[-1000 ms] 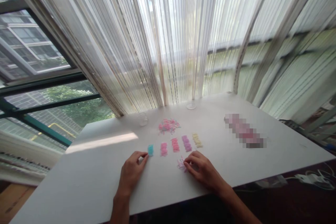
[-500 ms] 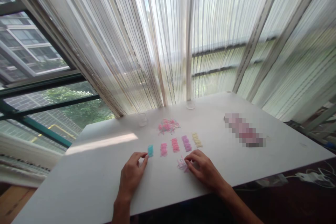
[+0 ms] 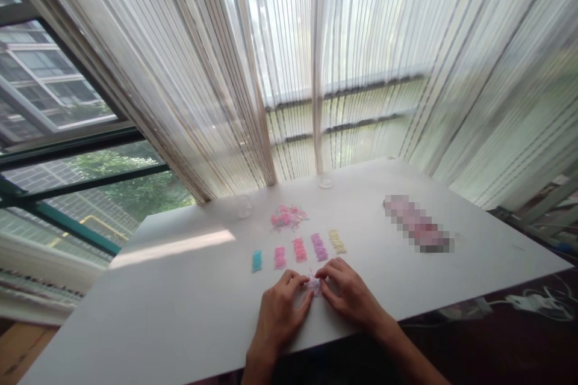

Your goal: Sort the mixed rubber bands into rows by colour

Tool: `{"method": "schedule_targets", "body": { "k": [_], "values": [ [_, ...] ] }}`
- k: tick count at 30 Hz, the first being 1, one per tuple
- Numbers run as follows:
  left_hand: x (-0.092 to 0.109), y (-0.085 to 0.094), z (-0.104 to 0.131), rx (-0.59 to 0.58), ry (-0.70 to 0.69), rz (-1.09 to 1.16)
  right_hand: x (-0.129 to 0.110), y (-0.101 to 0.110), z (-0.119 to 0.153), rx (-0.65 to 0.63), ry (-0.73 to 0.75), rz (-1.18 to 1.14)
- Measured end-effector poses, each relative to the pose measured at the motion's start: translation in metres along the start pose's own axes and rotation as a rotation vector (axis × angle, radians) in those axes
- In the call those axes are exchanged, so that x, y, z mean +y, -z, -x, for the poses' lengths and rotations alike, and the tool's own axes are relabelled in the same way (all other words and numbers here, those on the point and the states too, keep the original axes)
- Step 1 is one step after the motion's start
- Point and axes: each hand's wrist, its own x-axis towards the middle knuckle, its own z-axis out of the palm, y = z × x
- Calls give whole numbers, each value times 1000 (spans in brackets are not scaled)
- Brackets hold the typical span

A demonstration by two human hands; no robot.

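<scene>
My left hand [image 3: 282, 310] is at the left side of a small heap of pale pink-lilac pieces [image 3: 314, 284], its curled thumb and forefinger touching the heap. On the opposite side, my right hand [image 3: 345, 289] has its fingers bent in, with the tips at the same pieces. The pieces are thin and too small to name by kind. Behind the hands lie neat bundles of similar pieces: teal [image 3: 257, 260], pink [image 3: 280, 257], coral [image 3: 299, 249], purple [image 3: 319, 247] and yellow [image 3: 337, 241]. What exactly lies between the fingertips is partly hidden.
A loose pink, mixed-colour pile [image 3: 289, 217] lies farther back on the white table [image 3: 180, 289]. A clear container [image 3: 244, 207] and a clear round lid [image 3: 326, 181] stand near the curtain [image 3: 194, 72]. A blurred-out pink object [image 3: 418, 224] is at right.
My left hand has left the teal bundle and moved right to the pale pink-lilac heap. My right hand stays at the heap, which now looks more gathered between both hands.
</scene>
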Motion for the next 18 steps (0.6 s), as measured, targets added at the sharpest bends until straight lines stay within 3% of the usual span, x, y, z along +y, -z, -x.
{"method": "schedule_targets", "body": {
  "k": [8, 18],
  "values": [
    [-4, 1, 5, 28, -14, 55, 1, 0, -1, -18, -12, -6],
    [-10, 0, 9, 101, 39, 415, -2, 4, 0, -45, 19, -70]
  ]
}}
